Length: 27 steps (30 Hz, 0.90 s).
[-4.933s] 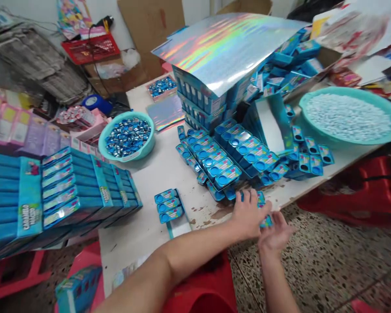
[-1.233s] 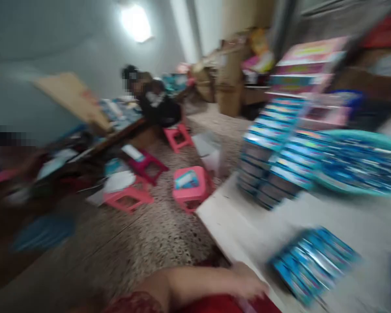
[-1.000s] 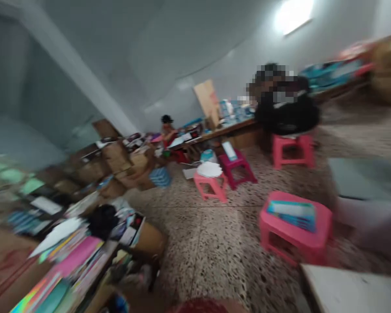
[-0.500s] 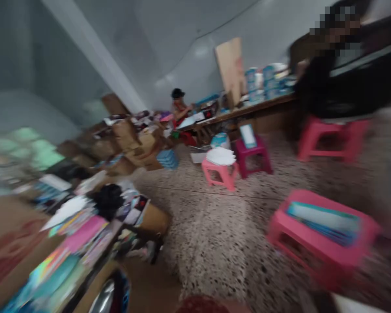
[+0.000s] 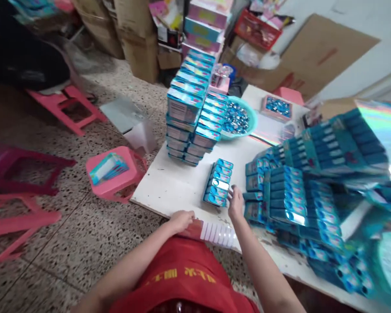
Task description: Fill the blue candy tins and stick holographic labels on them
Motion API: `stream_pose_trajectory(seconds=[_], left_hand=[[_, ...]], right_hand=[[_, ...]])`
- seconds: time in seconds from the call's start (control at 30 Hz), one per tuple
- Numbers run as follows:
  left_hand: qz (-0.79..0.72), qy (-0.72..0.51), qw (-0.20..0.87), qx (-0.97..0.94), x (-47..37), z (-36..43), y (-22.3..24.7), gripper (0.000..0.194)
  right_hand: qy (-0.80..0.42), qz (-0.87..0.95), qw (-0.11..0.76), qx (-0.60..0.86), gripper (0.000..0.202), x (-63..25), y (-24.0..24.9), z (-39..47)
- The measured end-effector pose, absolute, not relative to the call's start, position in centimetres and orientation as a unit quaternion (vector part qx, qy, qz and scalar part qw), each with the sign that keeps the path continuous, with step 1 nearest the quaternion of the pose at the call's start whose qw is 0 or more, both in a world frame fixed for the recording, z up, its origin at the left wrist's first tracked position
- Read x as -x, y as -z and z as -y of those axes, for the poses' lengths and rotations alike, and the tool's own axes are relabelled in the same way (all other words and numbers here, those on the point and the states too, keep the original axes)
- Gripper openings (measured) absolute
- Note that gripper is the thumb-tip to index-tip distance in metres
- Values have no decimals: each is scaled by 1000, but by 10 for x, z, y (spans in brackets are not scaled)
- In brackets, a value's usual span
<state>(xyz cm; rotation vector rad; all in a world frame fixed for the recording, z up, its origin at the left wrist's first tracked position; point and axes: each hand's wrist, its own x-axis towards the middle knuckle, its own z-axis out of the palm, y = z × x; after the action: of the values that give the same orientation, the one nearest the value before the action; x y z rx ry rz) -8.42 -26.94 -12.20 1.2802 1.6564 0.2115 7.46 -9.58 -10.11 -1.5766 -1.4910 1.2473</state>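
On the white table point(image 5: 156, 187) a short row of small blue boxes point(image 5: 217, 184) stands side by side. My right hand point(image 5: 235, 202) is at the right side of this row, fingers apart and fingertips close to the boxes; whether they touch is unclear. At the table's near edge is my left hand point(image 5: 182, 220), its fingers bent together beside a reddish-brown surface. What lies under those fingers is hidden. Between my hands, a line of pale, shiny strips point(image 5: 218, 234) lies along the edge.
Tall stacks of blue boxes point(image 5: 187, 104) stand at the back left of the table. A turquoise basin point(image 5: 252, 124) holds small shiny pieces. More blue boxes point(image 5: 285, 195) are piled on the right. Pink stools point(image 5: 124, 184) and a seated person point(image 5: 22, 48) are on the left.
My view has swung from the room and floor to the white table. Both my hands now show at its near edge; neither was visible before.
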Motion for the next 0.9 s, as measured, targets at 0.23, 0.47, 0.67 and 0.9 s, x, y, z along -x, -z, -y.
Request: stream_pose_trajectory(seconds=[0.23,0.47,0.67,0.9], left_hand=[[-672,-58,491,-552,81,233,115,24],[-683,-42,492,-539,77,209,117,28],[-694,-22,504,-514,76,205,123,28],[-700,3,493,-516,74,202,126,31]], right_hand=[[-383,761,213,478,26,-121,99,169],[-321,900,55,291,33,-108,135,167],[-331,896,39,293,36,-119,140,166],[-345,895,29,281,20,-120,132,170]])
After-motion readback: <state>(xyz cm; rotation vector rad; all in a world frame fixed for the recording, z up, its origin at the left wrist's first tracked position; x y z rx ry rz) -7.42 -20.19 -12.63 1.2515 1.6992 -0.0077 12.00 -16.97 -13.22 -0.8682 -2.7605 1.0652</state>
